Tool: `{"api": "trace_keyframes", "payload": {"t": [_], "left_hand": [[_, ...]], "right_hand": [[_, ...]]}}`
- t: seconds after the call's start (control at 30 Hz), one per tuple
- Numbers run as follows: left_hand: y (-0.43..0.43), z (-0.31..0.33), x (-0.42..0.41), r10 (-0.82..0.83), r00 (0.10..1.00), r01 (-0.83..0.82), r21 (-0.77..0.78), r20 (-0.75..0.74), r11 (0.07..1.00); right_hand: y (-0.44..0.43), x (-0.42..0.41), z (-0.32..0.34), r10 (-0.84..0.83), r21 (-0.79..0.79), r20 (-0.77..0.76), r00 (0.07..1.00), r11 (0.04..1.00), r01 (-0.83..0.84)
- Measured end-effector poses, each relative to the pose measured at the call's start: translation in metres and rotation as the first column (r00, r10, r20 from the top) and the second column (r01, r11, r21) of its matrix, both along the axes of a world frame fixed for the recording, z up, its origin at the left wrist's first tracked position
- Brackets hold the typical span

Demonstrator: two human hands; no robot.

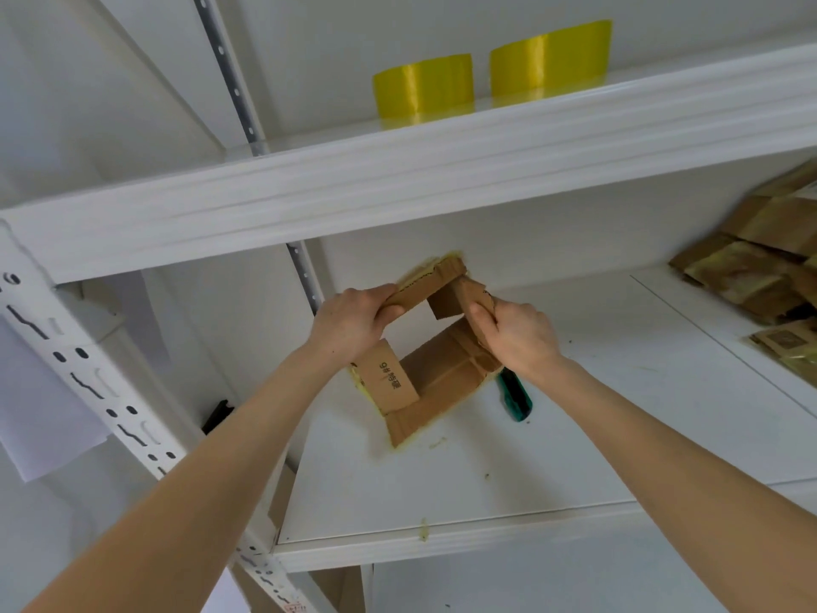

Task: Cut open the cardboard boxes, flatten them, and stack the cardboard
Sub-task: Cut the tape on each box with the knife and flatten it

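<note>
Two opposite walls of the box (442,373) are gripped by left hand (353,323) and right hand (519,336); skew it flat along its creases, clear of the green-handled tool (515,398) under the right wrist.

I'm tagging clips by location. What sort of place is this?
Probably a stockroom or packing area: slotted white metal shelving, yellow tape rolls on the upper shelf, flattened cardboard piled at right.

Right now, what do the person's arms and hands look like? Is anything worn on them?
The left forearm and right forearm are bare to the frame's edge; no sleeves show. The left hand and right hand wear no gloves, and I see no watch, bracelet or ring.
</note>
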State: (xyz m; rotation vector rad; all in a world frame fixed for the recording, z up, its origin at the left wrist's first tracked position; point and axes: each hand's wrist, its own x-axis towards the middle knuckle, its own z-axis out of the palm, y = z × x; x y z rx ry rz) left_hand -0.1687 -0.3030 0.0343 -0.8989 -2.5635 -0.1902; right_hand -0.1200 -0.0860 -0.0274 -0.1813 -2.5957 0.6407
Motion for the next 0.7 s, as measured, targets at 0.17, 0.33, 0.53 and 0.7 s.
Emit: {"api": "trace_keyframes", "payload": {"t": [0.17,0.33,0.53,0.7], "left_hand": [[-0.004,-0.006,-0.003,0.198,0.957,-0.18,0.103,-0.21,0.978],[-0.018,-0.035,-0.007,0.182,0.869,-0.446,0.572,0.46,0.688],[-0.002,-0.061,0.002,0.228,0.795,-0.527,0.455,0.562,0.717],[-0.016,-0.058,-0.001,0.161,0.804,-0.442,0.394,0.573,0.806]], "right_hand": [[-0.004,0.003,-0.01,-0.009,-0.254,-0.069,0.998,0.967,-0.009],[-0.001,0.007,-0.019,-0.133,-0.415,-0.089,0.987,0.906,0.084],[-0.02,0.012,-0.024,-0.059,-0.514,-0.118,0.991,0.858,-0.01],[-0.017,0.02,-0.027,-0.06,-0.668,-0.158,0.986,0.742,-0.062]]}}
